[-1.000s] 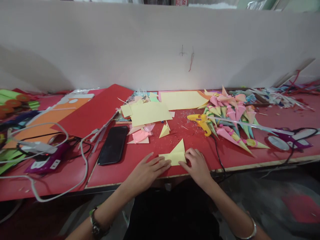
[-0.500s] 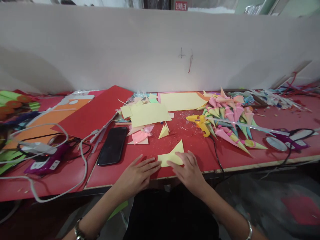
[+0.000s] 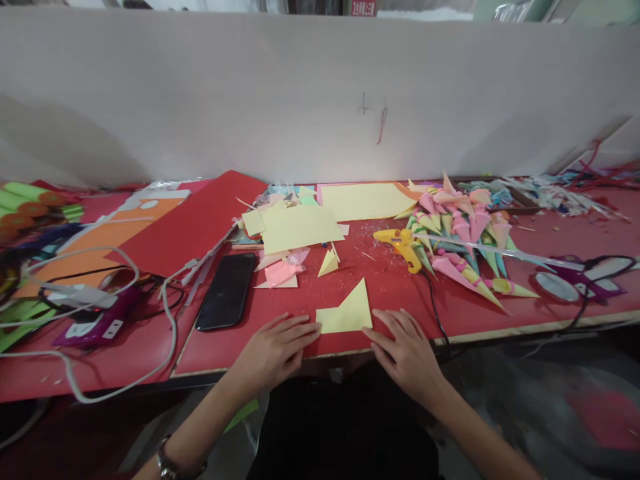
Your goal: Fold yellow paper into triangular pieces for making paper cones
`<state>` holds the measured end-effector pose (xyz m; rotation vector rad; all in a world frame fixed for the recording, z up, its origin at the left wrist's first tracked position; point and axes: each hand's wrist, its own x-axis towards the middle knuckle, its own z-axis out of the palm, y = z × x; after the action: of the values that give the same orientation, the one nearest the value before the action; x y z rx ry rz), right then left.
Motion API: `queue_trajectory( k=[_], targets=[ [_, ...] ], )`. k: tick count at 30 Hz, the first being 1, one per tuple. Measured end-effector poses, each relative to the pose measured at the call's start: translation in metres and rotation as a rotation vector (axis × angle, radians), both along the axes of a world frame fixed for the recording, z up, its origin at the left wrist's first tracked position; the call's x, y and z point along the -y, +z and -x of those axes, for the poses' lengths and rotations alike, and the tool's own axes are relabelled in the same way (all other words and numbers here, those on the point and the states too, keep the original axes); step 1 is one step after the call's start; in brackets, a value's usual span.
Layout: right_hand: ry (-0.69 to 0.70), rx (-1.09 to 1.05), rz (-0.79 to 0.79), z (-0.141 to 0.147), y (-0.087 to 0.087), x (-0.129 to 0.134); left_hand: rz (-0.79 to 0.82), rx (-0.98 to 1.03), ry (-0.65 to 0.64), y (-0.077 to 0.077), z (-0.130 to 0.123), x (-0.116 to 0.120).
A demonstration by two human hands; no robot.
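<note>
Left hand [image 3: 275, 347] flat and empty, fingertips touching the left edge of the folded yellow paper [image 3: 347, 312] at the red bench's [image 3: 210, 353] near edge, right hand [image 3: 407, 350] spread open, empty, just right of it; black phone [image 3: 227, 290] left, yellow glue gun [image 3: 403, 245] and paper cones [image 3: 463, 233] behind.

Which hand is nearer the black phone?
Left. The left hand lies just right of the black phone; the right hand rests farther right, beyond the yellow folded paper.
</note>
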<state>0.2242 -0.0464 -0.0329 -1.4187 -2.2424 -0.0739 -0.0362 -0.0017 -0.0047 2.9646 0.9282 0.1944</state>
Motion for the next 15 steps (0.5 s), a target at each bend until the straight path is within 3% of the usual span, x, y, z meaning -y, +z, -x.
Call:
queue_trajectory(
  k=[7,11,15],
  targets=[
    [-0.07,-0.055,0.025,-0.013,0.006,-0.003,0.019,0.036,0.051,-0.001,-0.002,0.003],
    [-0.13,-0.192,0.04,-0.007,0.012,-0.014,0.025,0.069,0.058,-0.002,-0.003,0.004],
    [0.05,-0.192,0.159,0.01,0.02,-0.027,0.062,0.089,0.091,-0.003,-0.005,0.008]
  ],
)
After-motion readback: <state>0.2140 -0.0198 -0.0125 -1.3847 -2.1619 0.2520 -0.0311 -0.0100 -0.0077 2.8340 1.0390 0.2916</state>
